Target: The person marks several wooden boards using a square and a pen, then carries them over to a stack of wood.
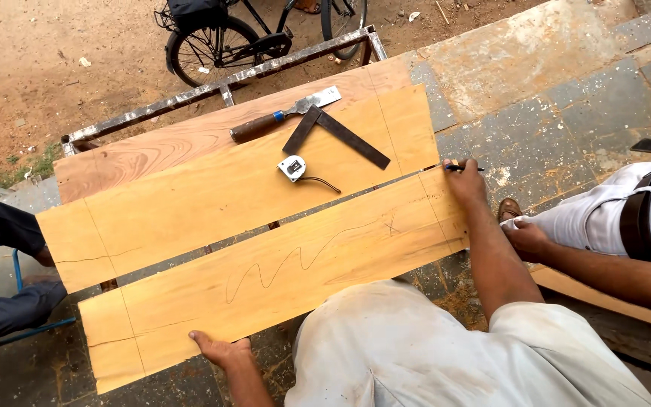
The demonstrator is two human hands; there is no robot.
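Observation:
My left hand [220, 351] grips the near edge of a long wooden plank [280, 279] that carries a wavy pencil line. At the plank's right end, my right hand [465, 182] rests on the wood and holds a dark pen [467, 168] whose tip is at the plank's far edge. A second, wider plank [212, 196] lies just beyond it, with a narrow gap between the two. My pale shirt [416, 354] fills the bottom of the view.
On the far plank lie a wood-handled chisel [280, 117], a metal try square [337, 136] and a small tape measure [293, 167]. A metal frame [190, 94] supports the boards. Another person's hand [525, 238] is at the right, dark-trousered legs [1, 226] at the left, a bicycle [220, 38] behind.

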